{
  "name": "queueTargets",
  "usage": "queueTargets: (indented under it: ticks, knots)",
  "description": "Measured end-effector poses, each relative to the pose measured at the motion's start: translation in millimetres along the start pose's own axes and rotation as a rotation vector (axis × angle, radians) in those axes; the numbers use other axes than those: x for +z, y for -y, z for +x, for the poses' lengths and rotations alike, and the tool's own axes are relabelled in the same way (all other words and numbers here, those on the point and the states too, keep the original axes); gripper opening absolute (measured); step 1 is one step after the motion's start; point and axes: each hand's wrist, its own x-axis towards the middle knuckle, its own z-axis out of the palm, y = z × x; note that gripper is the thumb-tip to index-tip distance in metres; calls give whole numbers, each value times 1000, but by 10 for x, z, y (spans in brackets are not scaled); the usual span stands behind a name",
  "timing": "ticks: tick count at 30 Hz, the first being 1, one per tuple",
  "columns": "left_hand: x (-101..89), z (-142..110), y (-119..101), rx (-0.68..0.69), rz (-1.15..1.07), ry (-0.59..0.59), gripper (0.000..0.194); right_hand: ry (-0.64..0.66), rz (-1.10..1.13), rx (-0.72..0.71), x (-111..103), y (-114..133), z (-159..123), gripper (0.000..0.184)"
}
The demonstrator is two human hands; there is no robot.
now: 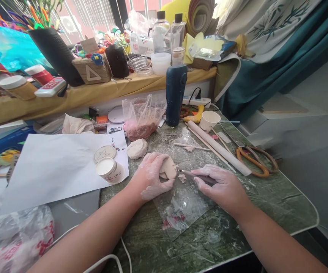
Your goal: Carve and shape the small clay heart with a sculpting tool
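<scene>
My left hand (154,176), dusted with white powder, is closed around a small flat piece of pale clay (169,168), its thumb and fingers along the edges. In my right hand (223,185) a slim dark-handled sculpting tool (202,176) is gripped like a pen, its tip at the right edge of the clay. Clay scraps (182,178) lie just below that tip. Under both hands spreads a clear plastic sheet (178,212) with white and reddish smears. A round lump of pale clay (137,148) rests behind my left hand.
A paper cup (109,170) stands on white paper (61,163) at left. Behind are a bag of reddish material (142,123) and a dark blue bottle (175,96). To the right lie a white rolling pin (219,148), orange-handled scissors (252,163) and another paper cup (209,120).
</scene>
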Motion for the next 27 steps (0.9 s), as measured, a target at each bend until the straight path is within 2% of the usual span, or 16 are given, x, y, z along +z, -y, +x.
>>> queueTargets:
  ticks: [3, 6, 11, 17, 22, 27]
  knots:
    - [-11, 2, -6, -12, -3, 16, 66, 3, -41, -8, -94, -71, -80, 24]
    - [-12, 5, -3, -12, -6, 18, 66, 63, -135, -78, -136, -125, -152, 25]
    - [-2, 11, 11, -8, 1, 16, 66, 161, -220, -235, -112, -222, -211, 24]
    - [-29, 5, -11, -17, 5, 26, 65, 157, -304, -368, -106, -261, -238, 25]
    - [-34, 5, -11, -22, 7, 36, 66, 137, -284, -316, -172, -250, -255, 24]
    - [-10, 2, 11, -10, 8, 19, 66, 81, -235, -149, -245, -224, -262, 23]
